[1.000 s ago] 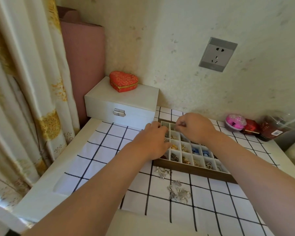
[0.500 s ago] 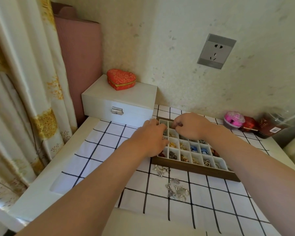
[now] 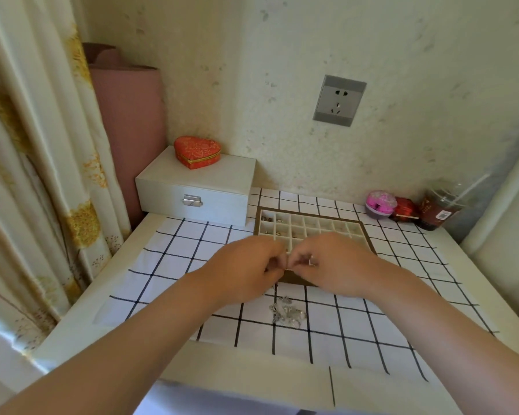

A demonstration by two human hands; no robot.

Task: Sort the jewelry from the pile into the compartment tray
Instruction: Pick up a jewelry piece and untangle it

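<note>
Head view looks down on a bench (image 3: 81,310) covered by a white cloth with a black grid (image 3: 372,324). Both hands meet over the near edge of the compartment tray (image 3: 312,211), hiding its front rows. The left hand (image 3: 246,268) and the right hand (image 3: 336,265) have their fingers curled inward, fingertips almost touching, and between them they pinch a small silvery piece (image 3: 289,268), too small to identify. The jewelry pile (image 3: 286,311), a tangle of silver-coloured items, lies on the cloth just nearer than the hands and the tray's front wall, apart from both hands. In the tray's far rows a few compartments at the left hold small items; the others in view look bare.

A white box with a metal clasp (image 3: 198,193) stands beside the tray's far left corner, with a red heart-shaped box (image 3: 197,151) on its lid. Against the wall at far right sit a pink round container (image 3: 380,204), a red item (image 3: 404,208) and a dark jar (image 3: 438,209). A wall socket (image 3: 339,100) is above, and a curtain (image 3: 27,175) hangs at left.
</note>
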